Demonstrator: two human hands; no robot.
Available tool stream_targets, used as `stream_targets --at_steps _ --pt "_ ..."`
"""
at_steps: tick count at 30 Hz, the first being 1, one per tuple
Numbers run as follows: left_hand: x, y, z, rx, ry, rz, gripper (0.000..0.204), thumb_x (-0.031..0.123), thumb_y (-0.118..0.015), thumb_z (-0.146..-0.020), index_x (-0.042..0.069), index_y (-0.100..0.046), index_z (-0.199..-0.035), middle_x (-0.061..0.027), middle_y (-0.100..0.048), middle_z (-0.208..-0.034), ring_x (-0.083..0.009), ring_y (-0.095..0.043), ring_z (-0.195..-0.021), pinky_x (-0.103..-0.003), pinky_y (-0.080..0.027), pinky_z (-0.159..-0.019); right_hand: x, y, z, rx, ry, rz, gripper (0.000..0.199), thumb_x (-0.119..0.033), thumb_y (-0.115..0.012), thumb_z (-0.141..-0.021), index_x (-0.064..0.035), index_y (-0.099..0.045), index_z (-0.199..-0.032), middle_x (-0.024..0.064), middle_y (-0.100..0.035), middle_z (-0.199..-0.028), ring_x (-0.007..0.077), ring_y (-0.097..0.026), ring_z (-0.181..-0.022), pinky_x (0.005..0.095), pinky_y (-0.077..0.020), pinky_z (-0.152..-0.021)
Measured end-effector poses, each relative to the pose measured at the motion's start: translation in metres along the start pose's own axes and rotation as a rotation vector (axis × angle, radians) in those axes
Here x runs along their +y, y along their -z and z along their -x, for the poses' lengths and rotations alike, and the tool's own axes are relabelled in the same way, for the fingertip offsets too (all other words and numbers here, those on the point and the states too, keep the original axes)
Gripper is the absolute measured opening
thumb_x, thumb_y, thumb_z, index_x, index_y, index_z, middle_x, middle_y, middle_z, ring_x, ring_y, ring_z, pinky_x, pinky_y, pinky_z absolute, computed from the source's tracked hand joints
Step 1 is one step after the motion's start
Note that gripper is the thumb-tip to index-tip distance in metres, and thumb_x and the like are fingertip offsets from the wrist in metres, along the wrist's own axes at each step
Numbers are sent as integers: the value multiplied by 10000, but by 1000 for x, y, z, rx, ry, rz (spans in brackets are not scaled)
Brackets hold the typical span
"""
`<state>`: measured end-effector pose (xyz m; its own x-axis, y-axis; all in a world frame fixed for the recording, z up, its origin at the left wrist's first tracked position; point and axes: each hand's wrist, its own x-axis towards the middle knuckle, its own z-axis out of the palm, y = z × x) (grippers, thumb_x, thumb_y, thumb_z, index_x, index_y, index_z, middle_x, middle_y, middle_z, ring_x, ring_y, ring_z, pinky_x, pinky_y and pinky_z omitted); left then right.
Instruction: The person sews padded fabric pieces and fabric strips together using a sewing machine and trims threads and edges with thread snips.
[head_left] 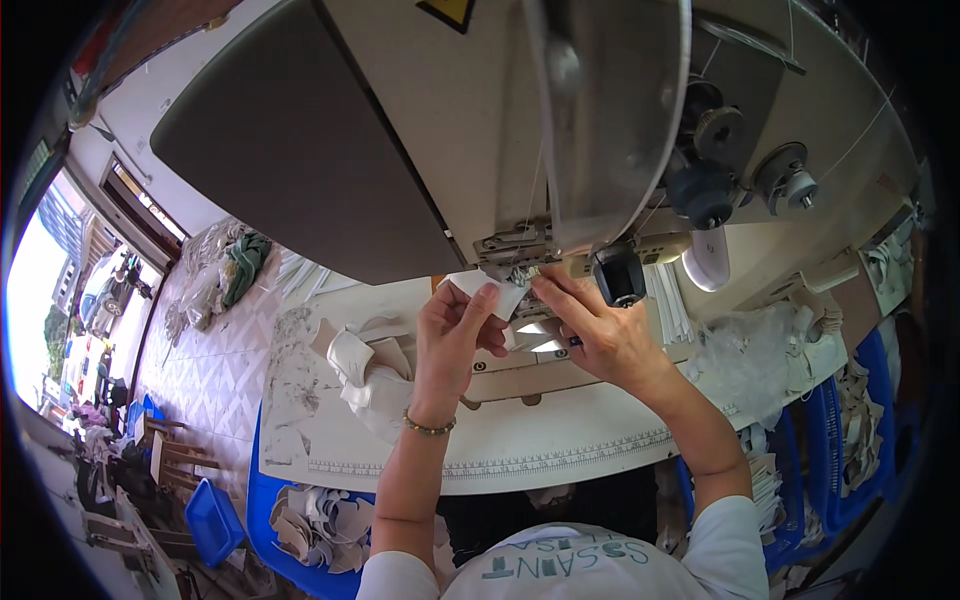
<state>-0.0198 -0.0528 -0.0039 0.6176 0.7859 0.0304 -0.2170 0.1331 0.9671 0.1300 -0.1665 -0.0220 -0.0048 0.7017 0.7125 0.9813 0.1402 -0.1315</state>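
Beneath the sewing machine head (430, 100), note white piece (508, 298) pinched in left hand (452, 325) and right hand (605, 340) curled alongside, hold indeterminable. Guard against finger injury from straying inward, or skew from uneven pull.

My left forearm (408, 490) reaches nearly straight ahead, and my left hand (455, 325) pinches, its thumb extended over curled fingers. My right forearm (695, 425) slants forward and inward; my right hand (603, 335) sits back upward, fingers bent, fingertips near the left hand's.
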Motion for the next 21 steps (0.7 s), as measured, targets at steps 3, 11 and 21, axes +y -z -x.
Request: stream_targets --at_steps 3,11,21 --pt "-8 14 1 192 -157 -517 185 159 -630 -842 13 -528 -794 -33 -564 -659 -97 -519 -517 -221 -411 -452 -5 4 -8 123 15 14 266 -75 -716 -614 -85 -579 -842 69 -579 -826 184 -583 -571 306 -444 -468" --pt "7 32 -51 -397 -155 -559 306 239 -615 -838 -15 -562 -1002 -81 -597 -838 -160 -509 -708 -316 -416 -621 6 2 2 -85 -111 -200 658 74 -657 -580 -90 -511 -1201 90 -549 -1203 170 -644 -763 273 -531 -537" --pt "-1 14 -10 -212 -211 -557 427 298 -719 -765 -29 -559 -989 -47 -570 -797 -90 -535 -715 -232 -441 -646 6 3 3 250 177 -50 297 -39 -708 -585 -52 -607 -864 25 -587 -731 141 -532 -502 271 -413 -429"
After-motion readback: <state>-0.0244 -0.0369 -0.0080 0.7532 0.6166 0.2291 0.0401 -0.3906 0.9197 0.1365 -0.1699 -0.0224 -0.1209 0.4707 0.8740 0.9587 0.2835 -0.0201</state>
